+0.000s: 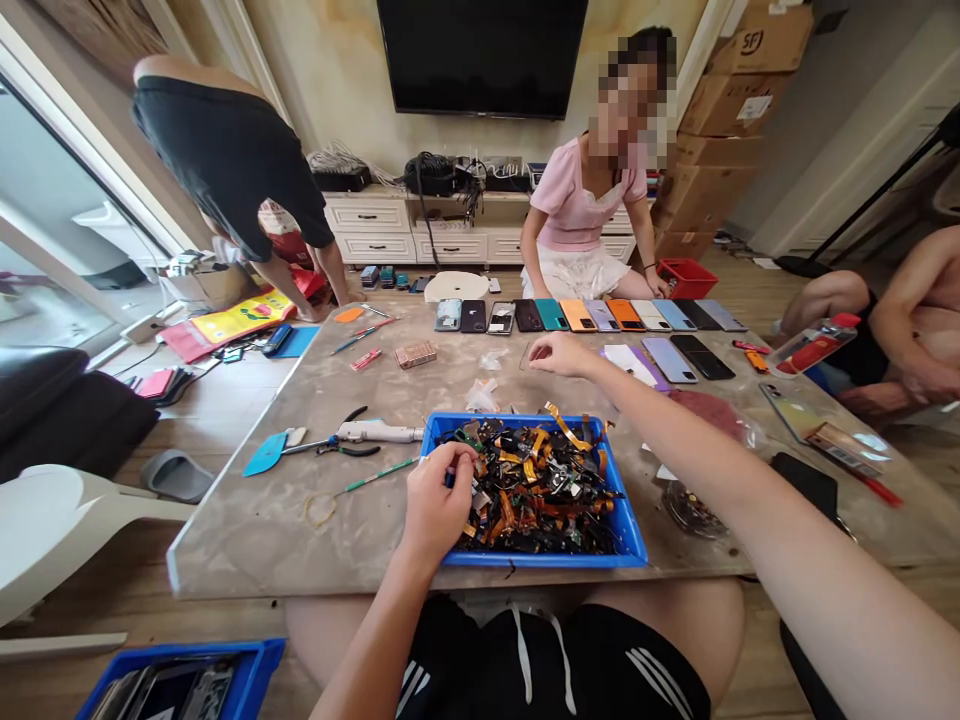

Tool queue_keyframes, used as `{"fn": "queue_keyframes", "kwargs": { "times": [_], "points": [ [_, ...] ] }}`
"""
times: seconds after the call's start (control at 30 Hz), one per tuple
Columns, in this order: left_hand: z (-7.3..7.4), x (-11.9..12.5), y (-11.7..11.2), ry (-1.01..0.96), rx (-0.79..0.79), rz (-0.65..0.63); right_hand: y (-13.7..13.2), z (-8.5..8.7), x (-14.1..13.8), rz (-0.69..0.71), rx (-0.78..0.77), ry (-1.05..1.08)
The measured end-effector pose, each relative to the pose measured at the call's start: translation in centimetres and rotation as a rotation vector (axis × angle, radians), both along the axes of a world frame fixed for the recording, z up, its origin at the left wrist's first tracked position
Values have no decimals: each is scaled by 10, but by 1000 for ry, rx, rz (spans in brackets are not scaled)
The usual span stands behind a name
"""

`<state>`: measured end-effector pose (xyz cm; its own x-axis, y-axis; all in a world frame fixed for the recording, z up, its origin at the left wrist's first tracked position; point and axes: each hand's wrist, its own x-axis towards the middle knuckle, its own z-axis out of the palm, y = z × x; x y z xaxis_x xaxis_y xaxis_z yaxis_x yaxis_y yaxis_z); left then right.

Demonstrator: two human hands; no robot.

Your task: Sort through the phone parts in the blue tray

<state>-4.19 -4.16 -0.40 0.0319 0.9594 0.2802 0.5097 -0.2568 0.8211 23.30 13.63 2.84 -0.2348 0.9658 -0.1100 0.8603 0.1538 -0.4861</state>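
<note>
A blue plastic tray [634,545] stands at the table's near edge, heaped with phone flex cables and small parts [536,490]. My left hand [442,495] is over its left side, fingers curled together beside a small green piece [466,438]; what they hold, if anything, is hidden. Beyond the tray, my right hand [562,355] hovers above the table with fingertips pinched. A thin dark strand [523,357] shows at those fingertips, too fine to identify. Scraps of clear plastic [484,393] lie between that hand and the tray.
Phones [581,315] line the far side of the table [322,390]. Pliers [349,450], a white-handled tool [379,431] and a green tweezer-like tool [379,475] lie left. A bottle [814,345] stands right. Other people are beyond the table and at the right. Another blue tray [262,665] is below left.
</note>
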Motion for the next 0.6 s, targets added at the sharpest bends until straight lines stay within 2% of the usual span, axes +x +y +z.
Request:
{"fn": "queue_keyframes", "kwargs": {
  "times": [0.13,0.23,0.37,0.47,0.6],
  "points": [
    [-1,0,-1,28,67,36,35,-49,-19,-75,6,-142],
    [-1,0,-2,31,59,39,42,-70,-22,-71,-3,-207],
    [-1,0,-6,-7,38,94,47,-80,-19,-46,-14,-274],
    [-2,-2,-12,-72,112,228,52,-82,-19,-29,-19,-296],
    [-2,-5,-17,-266,191,386,57,-79,-24,-16,-24,-229]
  ]
}}
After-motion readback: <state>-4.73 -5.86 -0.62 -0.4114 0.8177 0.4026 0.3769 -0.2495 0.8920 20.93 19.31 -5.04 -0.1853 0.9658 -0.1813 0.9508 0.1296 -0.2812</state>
